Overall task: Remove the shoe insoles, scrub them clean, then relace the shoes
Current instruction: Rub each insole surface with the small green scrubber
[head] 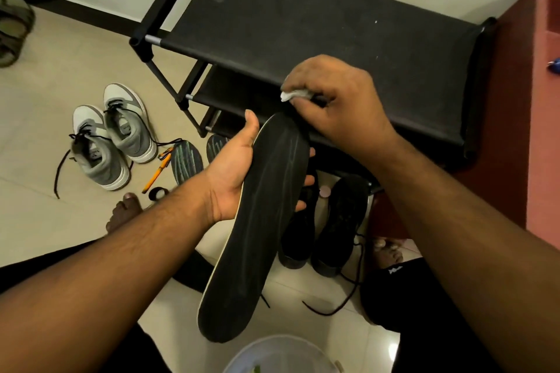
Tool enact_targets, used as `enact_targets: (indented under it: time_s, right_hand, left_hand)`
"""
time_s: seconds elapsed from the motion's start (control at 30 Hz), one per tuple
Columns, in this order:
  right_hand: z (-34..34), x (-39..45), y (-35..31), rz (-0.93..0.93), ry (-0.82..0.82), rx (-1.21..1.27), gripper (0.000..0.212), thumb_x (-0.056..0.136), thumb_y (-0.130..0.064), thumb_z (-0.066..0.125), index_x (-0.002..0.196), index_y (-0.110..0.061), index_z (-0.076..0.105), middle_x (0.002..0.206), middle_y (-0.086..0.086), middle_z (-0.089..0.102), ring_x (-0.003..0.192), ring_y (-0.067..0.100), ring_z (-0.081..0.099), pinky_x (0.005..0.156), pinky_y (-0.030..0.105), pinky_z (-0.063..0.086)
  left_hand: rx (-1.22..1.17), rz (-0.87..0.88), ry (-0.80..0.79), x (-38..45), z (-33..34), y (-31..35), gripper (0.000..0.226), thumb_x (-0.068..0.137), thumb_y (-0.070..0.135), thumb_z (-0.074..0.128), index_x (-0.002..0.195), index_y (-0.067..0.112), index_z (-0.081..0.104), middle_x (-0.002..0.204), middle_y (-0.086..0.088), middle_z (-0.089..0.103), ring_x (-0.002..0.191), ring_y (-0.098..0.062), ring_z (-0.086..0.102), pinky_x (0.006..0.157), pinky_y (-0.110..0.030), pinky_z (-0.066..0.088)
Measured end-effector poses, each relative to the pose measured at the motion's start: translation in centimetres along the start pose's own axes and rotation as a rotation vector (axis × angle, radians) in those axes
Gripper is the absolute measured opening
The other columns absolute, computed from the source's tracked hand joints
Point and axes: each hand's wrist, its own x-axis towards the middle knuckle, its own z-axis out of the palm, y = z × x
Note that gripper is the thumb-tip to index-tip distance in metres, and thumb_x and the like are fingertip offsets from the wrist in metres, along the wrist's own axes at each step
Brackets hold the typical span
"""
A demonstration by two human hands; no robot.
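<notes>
- The black insole point(257, 227) sits in the centre of the frame, held lengthwise in the air above the floor, its dark top face showing faint pale streaks and a thin light edge along its left side.
- The left hand point(235, 172) grips it at mid-length, thumb up along the left edge and fingers point(309, 182) curled round the right edge.
- The right hand point(336, 100) is at the insole's upper tip, its fingers clenched round a small white cloth point(295, 95).
- At the bottom edge, a pale round basin point(281, 353) shows only its rim; something green lies inside, too little visible to identify.
- Under the insole stand two black shoes point(339, 221) with loose black laces on the floor.
- Left of centre, a pair of grey and white sneakers point(112, 136) stands with laces undone.
- Two green-patterned insoles point(186, 160) lie near an orange pen point(156, 174).
- A black shoe rack point(303, 27) fills the upper middle.
</notes>
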Motion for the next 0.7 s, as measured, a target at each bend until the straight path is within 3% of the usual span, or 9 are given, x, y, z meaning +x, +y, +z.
enact_targets:
  time_s: [0.23,0.43,0.6,0.7]
  right_hand:
    - [0.7,-0.4,-0.2,-0.073,-0.205,-0.063,0.014,0.085,-0.008,0.066,0.094,-0.014,0.075,0.100,0.000,0.070,0.091,0.013,0.067,0.070,0.040,0.057]
    - [-0.1,-0.4,0.6,-0.006,-0.161,-0.134,0.012,0.083,-0.010,0.066,0.090,-0.013,0.075,0.096,-0.002,0.072,0.089,0.016,0.068,0.072,0.043,0.057]
    - [0.9,-0.4,-0.8,-0.114,-0.243,-0.116,0.015,0.083,-0.007,0.068,0.096,-0.013,0.074,0.101,0.002,0.070,0.094,0.020,0.065,0.078,0.039,0.055]
    - [0.8,-0.3,-0.1,-0.094,-0.263,-0.144,0.015,0.082,-0.007,0.067,0.093,-0.014,0.074,0.100,0.000,0.070,0.092,0.019,0.063,0.076,0.039,0.054]
  left_hand:
    - [0.024,-0.028,0.004,-0.3,0.7,0.3,0.089,0.085,0.082,0.028,0.100,0.011,0.079,0.111,-0.018,0.071,0.106,-0.039,0.065,0.098,-0.063,0.043]
    - [0.032,-0.010,0.008,-0.8,0.4,0.7,0.093,0.086,0.082,0.024,0.114,0.007,0.071,0.118,-0.016,0.069,0.106,-0.037,0.065,0.096,-0.060,0.044]
    - [0.015,-0.019,0.024,-1.2,0.3,0.2,0.087,0.086,0.081,0.029,0.095,0.012,0.080,0.109,-0.018,0.071,0.105,-0.039,0.065,0.098,-0.063,0.042]
    - [0.015,-0.013,0.032,-1.3,0.1,0.4,0.087,0.087,0.081,0.026,0.098,0.013,0.079,0.114,-0.017,0.071,0.107,-0.039,0.065,0.096,-0.062,0.044]
